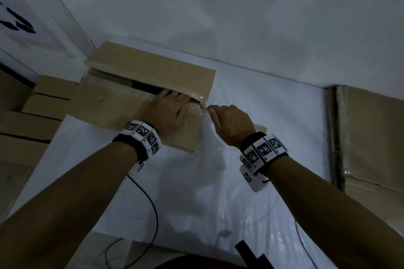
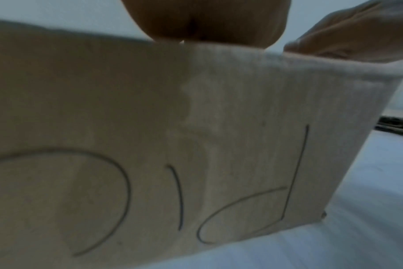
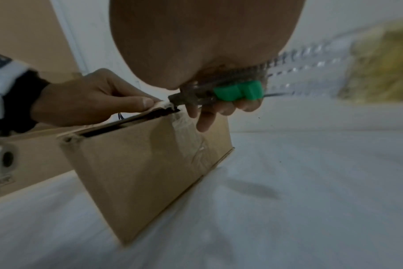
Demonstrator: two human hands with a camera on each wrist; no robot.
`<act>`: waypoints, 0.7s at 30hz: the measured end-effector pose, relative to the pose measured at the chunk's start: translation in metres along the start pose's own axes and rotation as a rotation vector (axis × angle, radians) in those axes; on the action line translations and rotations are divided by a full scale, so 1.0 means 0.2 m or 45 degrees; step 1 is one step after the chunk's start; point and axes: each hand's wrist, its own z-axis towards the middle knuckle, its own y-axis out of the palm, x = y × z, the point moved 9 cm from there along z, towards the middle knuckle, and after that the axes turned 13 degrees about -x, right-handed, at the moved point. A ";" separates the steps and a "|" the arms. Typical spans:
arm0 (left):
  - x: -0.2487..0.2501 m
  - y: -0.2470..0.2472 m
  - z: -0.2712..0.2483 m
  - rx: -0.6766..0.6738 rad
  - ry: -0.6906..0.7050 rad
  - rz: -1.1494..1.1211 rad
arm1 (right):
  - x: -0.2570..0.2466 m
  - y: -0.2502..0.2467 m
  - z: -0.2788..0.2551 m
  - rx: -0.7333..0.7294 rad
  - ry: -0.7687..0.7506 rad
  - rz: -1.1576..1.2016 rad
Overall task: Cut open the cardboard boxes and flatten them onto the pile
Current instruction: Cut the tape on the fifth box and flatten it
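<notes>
Head view: cardboard box (image 1: pixel 140 102) lay on the white table (image 1: pixel 251 137), left hand (image 1: pixel 168 111) flat on its top, fingers straight, beside the slit seam.

Left wrist view: showed only the box's thin, probably light and bendable wall.

Right wrist view: right hand (image 3: pixel 219 107) clenched round a green-slider knife (image 3: pixel 219 92) at the taped corner; best steadied by pressing near the seam.

A: The knife (image 3: pixel 221 92) blade is too blurry to see, and the right hand (image 3: pixel 205 45) is cut off by the top edge.

B: The left hand (image 1: pixel 168 109) fingertips hide inside the box (image 1: pixel 140 102) gap. The yellow thing (image 3: pixel 380 63) at the upper right is smeared.
</notes>
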 end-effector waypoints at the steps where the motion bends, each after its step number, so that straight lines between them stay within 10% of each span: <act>1: 0.02 -0.01 0.00 -0.015 0.035 0.037 | 0.00 0.01 0.01 0.011 0.017 -0.052; 10: 0.07 -0.07 -0.04 0.209 -0.023 0.240 | -0.01 0.02 0.07 0.021 0.140 -0.122; 21: -0.17 0.08 0.32 -0.752 -0.210 0.469 | -0.01 0.01 0.09 -0.036 0.145 -0.042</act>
